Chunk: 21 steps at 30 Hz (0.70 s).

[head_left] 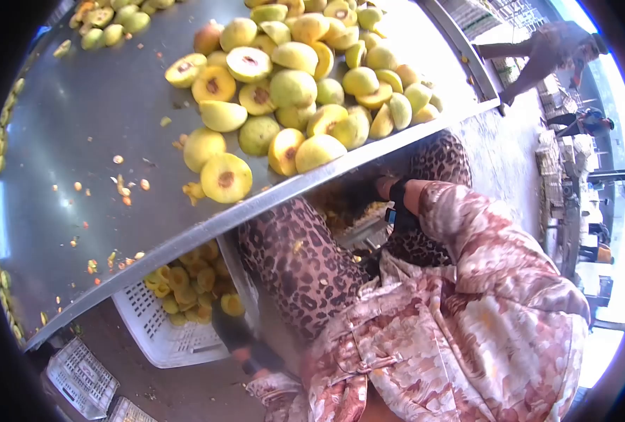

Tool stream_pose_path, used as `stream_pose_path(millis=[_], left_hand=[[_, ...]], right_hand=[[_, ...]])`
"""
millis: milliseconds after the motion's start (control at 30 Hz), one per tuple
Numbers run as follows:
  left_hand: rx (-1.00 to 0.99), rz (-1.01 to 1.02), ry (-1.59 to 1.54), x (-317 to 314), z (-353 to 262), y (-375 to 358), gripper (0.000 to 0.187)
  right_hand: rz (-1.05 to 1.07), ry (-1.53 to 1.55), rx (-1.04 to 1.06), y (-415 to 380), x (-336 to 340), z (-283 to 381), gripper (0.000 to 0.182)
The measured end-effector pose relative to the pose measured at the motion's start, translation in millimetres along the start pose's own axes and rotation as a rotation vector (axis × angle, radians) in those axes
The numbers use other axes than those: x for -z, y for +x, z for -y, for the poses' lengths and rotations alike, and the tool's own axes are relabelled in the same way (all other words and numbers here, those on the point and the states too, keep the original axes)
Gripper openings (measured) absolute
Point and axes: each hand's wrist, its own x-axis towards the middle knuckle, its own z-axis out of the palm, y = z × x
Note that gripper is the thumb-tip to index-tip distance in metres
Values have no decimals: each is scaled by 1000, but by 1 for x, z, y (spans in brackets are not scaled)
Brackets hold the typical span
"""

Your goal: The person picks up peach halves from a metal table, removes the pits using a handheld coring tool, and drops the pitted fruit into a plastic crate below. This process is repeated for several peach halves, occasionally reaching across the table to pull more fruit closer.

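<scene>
Head view showed left hand (229, 326) beside halved yellow fruit (232, 304), right hand (366, 188) in shadow. Whether either grasped anything was impossible to tell.

The left hand (229, 325), lower left of centre, is blurred, so whether it grips the fruit half (232, 304) is unclear. The table (45, 176) hides part of the white crate (175, 352). Shadow at centre obscures the right hand (363, 190). The top edge crops the fruit pile (291, 88); the person in the right background (588, 122) is too small to make out.

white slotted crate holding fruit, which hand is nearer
Left: the left hand is at the crate; the right hand is farther, past the nearer leopard-print leg.
</scene>
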Motion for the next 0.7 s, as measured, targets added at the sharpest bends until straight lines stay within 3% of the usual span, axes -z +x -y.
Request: stream_pose_path(millis=[100, 133, 267, 367, 400, 467, 533, 600, 700], left_hand=[[22, -5, 50, 2, 10, -8, 54], [169, 15, -84, 10, -21, -5, 57], [407, -2, -1004, 15, -24, 4, 48], [360, -179, -861, 42, -61, 8, 48], [291, -254, -736, 59, -85, 12, 47], [87, -594, -572, 80, -117, 28, 45], [-51, -623, -328, 109, -138, 41, 38], [-288, -631, -160, 125, -217, 51, 32], [-755, -463, 94, 126, -276, 86, 28]], right_hand=[[-49, -22, 2, 33, 55, 6, 32], [-77, -31, 8, 46, 76, 14, 31], [-118, -19, 80, 38, 91, 31, 31], [-98, 44, 234, 25, 56, 53, 30], [-106, 62, 276, 18, 47, 58, 30], [-129, 95, 370, 12, 43, 70, 29], [-162, 94, 424, 17, 51, 75, 29], [-181, 68, 436, 13, 57, 71, 29], [-214, 56, 461, -8, 68, 59, 28]])
